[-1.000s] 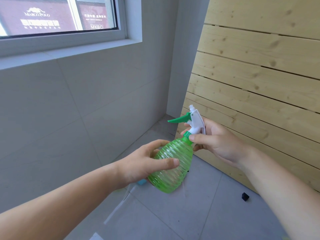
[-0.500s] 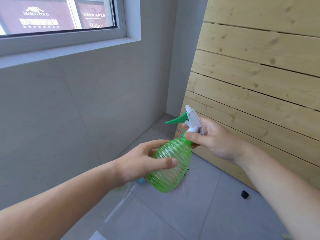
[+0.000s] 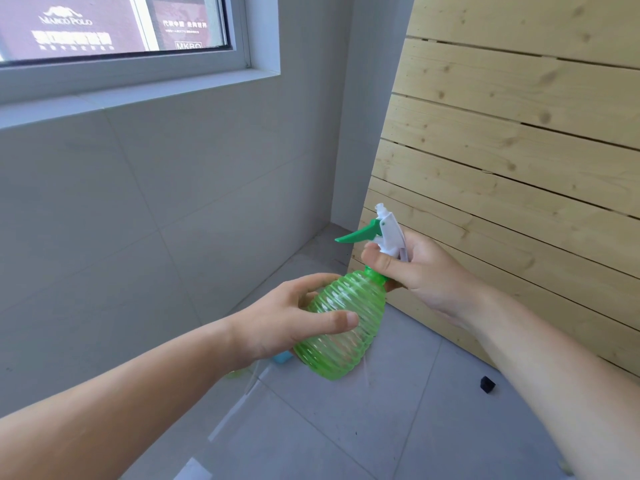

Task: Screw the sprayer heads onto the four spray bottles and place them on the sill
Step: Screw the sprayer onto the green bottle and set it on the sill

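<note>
Green bottle [image 3: 341,327] clamped in left fingers [image 3: 341,320]; right fingers [image 3: 381,263] pinch sprayer head [image 3: 388,232].

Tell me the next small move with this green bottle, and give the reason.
Probably another tightening turn of the sprayer head. The right hand grips it at the green collar while the left hand steadies the green bottle, held tilted in mid-air; whether the collar is fully seated cannot be told.

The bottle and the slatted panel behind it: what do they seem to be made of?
Bottle: likely thin plastic, glossy, translucent green, ribbed; the floor shows through it. Panel: apparently unfinished softwood, matte, pale, with knots and grain.
</note>
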`<act>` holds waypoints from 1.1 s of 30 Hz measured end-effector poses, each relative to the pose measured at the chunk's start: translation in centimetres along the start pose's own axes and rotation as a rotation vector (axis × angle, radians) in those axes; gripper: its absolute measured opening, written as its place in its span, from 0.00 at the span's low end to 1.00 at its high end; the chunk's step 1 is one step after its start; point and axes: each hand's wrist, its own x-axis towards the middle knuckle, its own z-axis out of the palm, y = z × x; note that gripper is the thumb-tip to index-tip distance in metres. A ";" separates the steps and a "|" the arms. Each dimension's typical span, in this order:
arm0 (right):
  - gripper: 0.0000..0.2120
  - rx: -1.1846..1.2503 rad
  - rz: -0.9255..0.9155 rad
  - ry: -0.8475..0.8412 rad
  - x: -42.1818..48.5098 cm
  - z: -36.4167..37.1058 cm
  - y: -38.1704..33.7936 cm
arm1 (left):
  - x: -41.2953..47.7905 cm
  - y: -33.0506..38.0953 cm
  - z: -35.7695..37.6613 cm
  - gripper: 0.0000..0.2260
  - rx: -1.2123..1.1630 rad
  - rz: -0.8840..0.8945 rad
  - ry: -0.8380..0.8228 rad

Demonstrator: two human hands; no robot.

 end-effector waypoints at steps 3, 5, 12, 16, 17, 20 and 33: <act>0.16 0.155 -0.007 -0.041 -0.2 -0.7 -0.2 | 0.0 0.1 0.0 0.28 -0.002 0.001 0.013; 0.16 0.132 -0.024 -0.023 -0.2 -0.6 -0.2 | -0.1 0.1 0.0 0.28 -0.009 0.000 0.023; 0.13 0.082 -0.010 0.105 0.5 0.3 -0.7 | -0.3 0.5 0.0 0.21 -0.046 0.011 0.060; 0.13 0.382 0.058 0.059 0.0 0.4 -0.7 | -0.4 0.8 0.2 0.21 -0.128 -0.010 -0.002; 0.13 0.437 0.065 0.059 -0.1 0.4 -0.7 | -0.4 0.8 0.1 0.21 -0.149 -0.008 -0.013; 0.12 0.528 0.077 0.017 -0.5 0.7 -1.0 | -0.3 0.7 0.0 0.21 -0.233 -0.011 -0.060; 0.14 0.661 -0.005 -0.088 -0.5 1.7 -1.8 | 0.2 0.6 0.0 0.24 -0.271 0.012 -0.113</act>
